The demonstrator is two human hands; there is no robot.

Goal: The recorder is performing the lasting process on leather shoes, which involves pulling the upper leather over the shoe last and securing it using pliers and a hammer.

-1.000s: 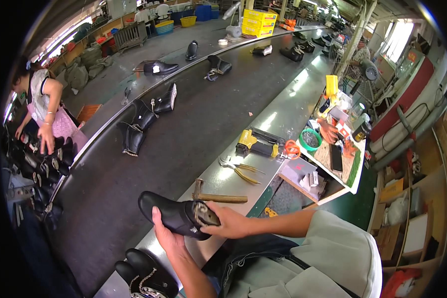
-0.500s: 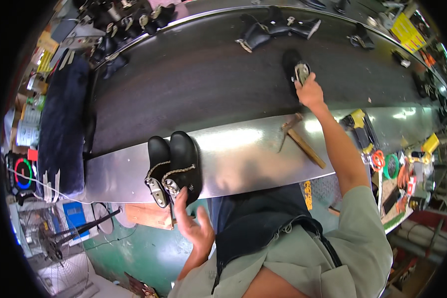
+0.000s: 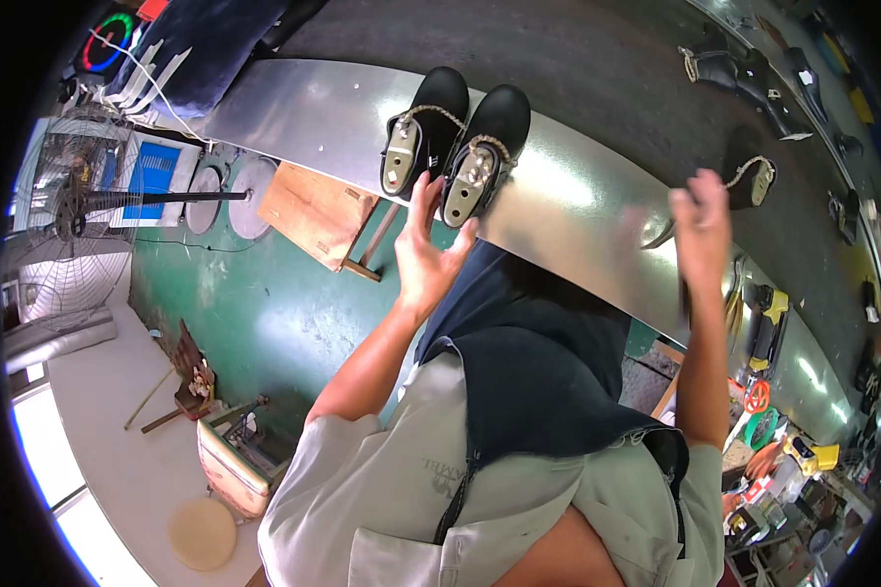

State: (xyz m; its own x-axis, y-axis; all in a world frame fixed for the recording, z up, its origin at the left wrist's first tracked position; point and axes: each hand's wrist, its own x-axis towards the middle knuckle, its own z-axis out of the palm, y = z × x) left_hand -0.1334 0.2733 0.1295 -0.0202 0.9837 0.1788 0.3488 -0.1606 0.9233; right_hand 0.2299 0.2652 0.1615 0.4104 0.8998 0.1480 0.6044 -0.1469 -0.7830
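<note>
Two black shoes on metal-bottomed lasts, the left shoe (image 3: 440, 93) and the right shoe (image 3: 499, 112), rest side by side on the shiny metal strip, heels over its near edge. Each last carries a loop of twisted cord. My left hand (image 3: 428, 264) is open at their heel ends, thumb and fingers spread around the right shoe's heel; whether it touches is unclear. Out to the right, my right hand (image 3: 702, 230) is raised, slightly blurred, fingers apart and holding nothing. Just beyond it, another black shoe (image 3: 744, 176) lies on the dark belt. A hammer (image 3: 659, 235) is partly hidden behind my right arm.
More black shoes (image 3: 749, 88) lie along the far belt. Yellow-and-black tools (image 3: 768, 328) sit right of my forearm, near a cluttered shelf (image 3: 764, 479). At left are a wooden stool (image 3: 315, 210) and a fan (image 3: 73, 210). A dark padded roll (image 3: 206, 49) borders the belt.
My view has swung left. My right hand has let go of the shoe on the belt and drawn back from it. My left hand remains by the pair, fingers spread.
</note>
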